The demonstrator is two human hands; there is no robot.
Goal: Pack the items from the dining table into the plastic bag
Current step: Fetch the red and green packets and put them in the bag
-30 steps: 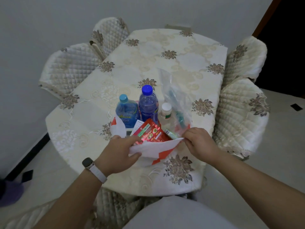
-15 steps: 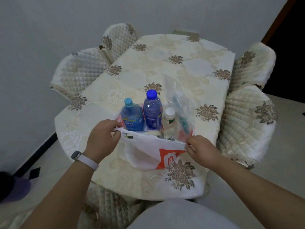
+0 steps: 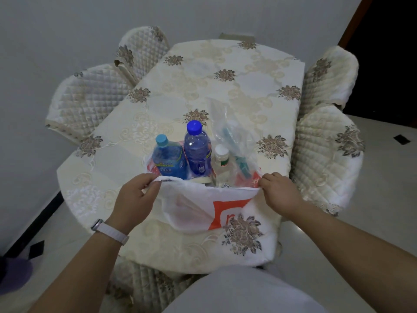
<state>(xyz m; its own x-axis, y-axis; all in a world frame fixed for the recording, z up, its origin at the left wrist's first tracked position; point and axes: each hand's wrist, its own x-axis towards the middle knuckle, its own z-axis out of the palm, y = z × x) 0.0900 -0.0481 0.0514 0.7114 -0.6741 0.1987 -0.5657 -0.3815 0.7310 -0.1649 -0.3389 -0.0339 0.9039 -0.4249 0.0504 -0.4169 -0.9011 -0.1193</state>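
Head view (the only one) looks forward and down, near the table (image 3: 225, 98).

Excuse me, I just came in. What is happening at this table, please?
A person is packing things at the dining table. The left hand and the right hand each pinch the near rim of a white plastic bag, holding it open. Standing in its mouth are a light blue bottle, a darker blue bottle, a small white-capped bottle and a clear bag. No loose items show elsewhere on the table.
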